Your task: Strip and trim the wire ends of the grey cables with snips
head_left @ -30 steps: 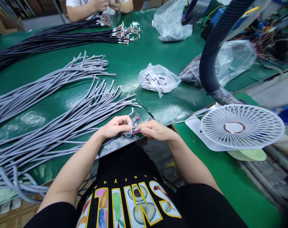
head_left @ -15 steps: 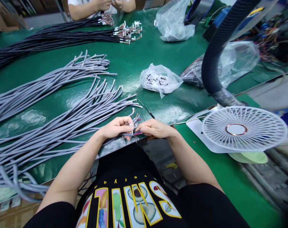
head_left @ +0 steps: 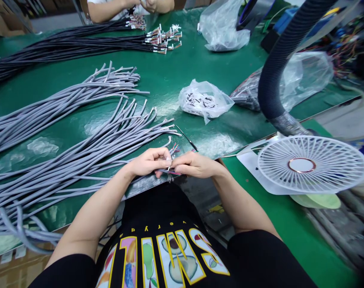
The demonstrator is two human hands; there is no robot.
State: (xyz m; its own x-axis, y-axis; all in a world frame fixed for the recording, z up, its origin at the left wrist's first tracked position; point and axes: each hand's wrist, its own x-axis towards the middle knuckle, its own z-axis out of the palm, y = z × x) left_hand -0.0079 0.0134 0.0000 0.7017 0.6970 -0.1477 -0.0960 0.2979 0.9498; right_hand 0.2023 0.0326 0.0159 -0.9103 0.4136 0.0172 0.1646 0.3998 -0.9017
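Observation:
My left hand (head_left: 148,161) is closed around the end of a grey cable (head_left: 122,170) at the near edge of the green table (head_left: 170,80). Thin coloured wires (head_left: 175,149) fan out of that cable end. My right hand (head_left: 196,165) pinches those wires right beside the left fingertips, so both hands meet over the table edge. A large fan of loose grey cables (head_left: 80,148) lies just left of my hands. A thin black tool (head_left: 186,138) rests on the table just beyond my fingers.
A small clear bag of black parts (head_left: 204,101) sits mid-table. Black cables with connectors (head_left: 80,42) lie at the far side, where another person's hands (head_left: 146,5) work. At right stand a white fan (head_left: 312,164), a corrugated hose (head_left: 277,68) and more plastic bags (head_left: 225,26).
My hands have stayed at the cable end, the right fingers shifting slightly closer to the left. The view has drifted a little.

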